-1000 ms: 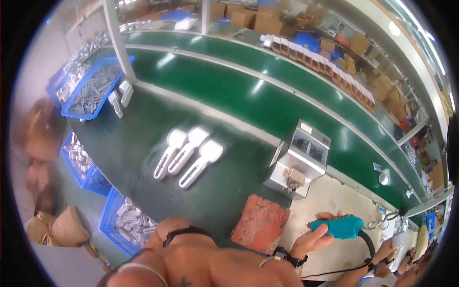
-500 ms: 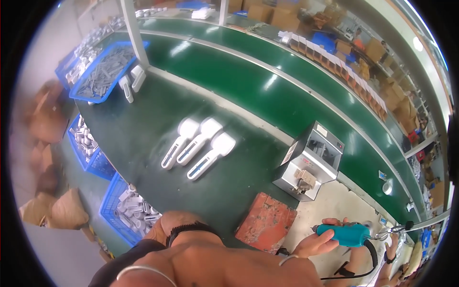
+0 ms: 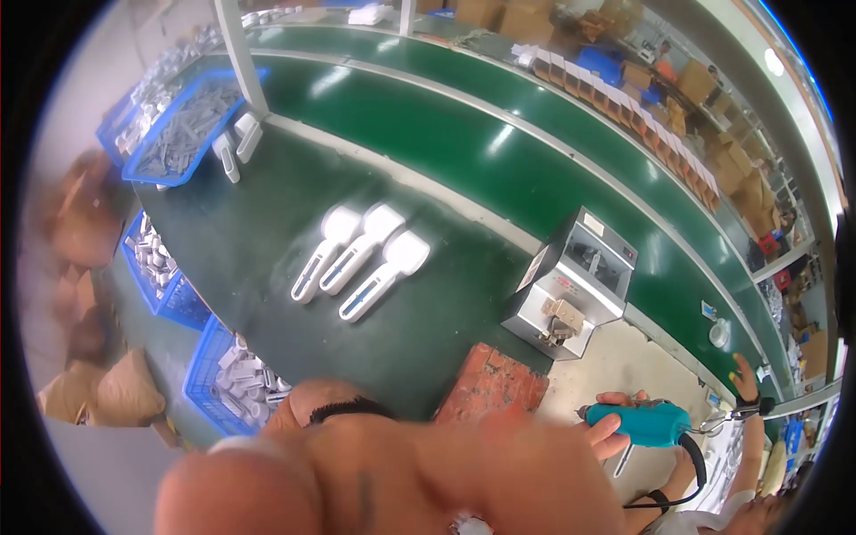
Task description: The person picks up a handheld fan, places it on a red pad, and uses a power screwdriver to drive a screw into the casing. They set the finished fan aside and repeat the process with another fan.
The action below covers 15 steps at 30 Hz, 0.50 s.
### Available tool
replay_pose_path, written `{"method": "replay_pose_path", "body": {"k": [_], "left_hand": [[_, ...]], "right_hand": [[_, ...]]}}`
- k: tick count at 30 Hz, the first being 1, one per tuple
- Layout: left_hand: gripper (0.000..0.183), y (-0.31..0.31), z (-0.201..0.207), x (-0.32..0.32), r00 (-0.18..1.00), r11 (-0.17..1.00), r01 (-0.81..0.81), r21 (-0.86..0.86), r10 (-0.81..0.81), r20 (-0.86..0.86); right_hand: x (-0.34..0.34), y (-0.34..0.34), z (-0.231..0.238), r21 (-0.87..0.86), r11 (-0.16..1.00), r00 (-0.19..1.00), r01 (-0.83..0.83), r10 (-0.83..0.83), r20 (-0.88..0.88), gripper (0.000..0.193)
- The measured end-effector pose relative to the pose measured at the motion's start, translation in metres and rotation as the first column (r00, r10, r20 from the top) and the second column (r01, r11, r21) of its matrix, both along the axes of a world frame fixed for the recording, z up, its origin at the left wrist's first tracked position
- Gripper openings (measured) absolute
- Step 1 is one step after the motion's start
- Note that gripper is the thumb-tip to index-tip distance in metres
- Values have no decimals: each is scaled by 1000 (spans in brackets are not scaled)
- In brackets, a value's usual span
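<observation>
My left hand [image 3: 383, 481] looms large and blurred at the lower edge, close to the camera, its fingers curled. A small bit of something white [image 3: 470, 524] shows beneath the fingers; what it is stays hidden. At the lower right, my right hand [image 3: 608, 434] is wrapped round a teal electric screwdriver [image 3: 653, 424], whose tip points left. A black cable hangs from its rear end, where a metal hook is also attached. Three white paddle-shaped handheld devices [image 3: 373, 267] with round heads lie side by side on the dark green table [image 3: 267, 259].
A grey metal machine [image 3: 571, 290] stands right of the devices, behind a worn red block [image 3: 490, 383]. Blue baskets of white parts [image 3: 201, 379] line the left side; a blue tray [image 3: 165, 174] holds grey strips. Beyond runs a green conveyor [image 3: 446, 120]. Another person's hand [image 3: 744, 379] is at right.
My left hand has come closer to the camera and now covers part of the red block. The other person's hand has risen at the right. My right hand keeps hold of the screwdriver.
</observation>
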<state>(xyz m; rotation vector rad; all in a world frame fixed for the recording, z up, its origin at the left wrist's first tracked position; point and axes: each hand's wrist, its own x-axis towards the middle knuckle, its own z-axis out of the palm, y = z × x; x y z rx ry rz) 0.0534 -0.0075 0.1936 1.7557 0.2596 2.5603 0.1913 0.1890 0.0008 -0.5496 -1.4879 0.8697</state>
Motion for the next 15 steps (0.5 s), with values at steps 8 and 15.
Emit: {"method": "replay_pose_path", "body": {"k": [8, 15], "left_hand": [[44, 22, 16, -5, 971, 997, -69, 20, 72, -229], [47, 17, 19, -11, 954, 999, -19, -40, 6, -299]], "right_hand": [[17, -3, -10, -91, 996, 998, -15, 21, 67, 83], [7, 8, -14, -55, 998, 999, -38, 37, -31, 79]]}}
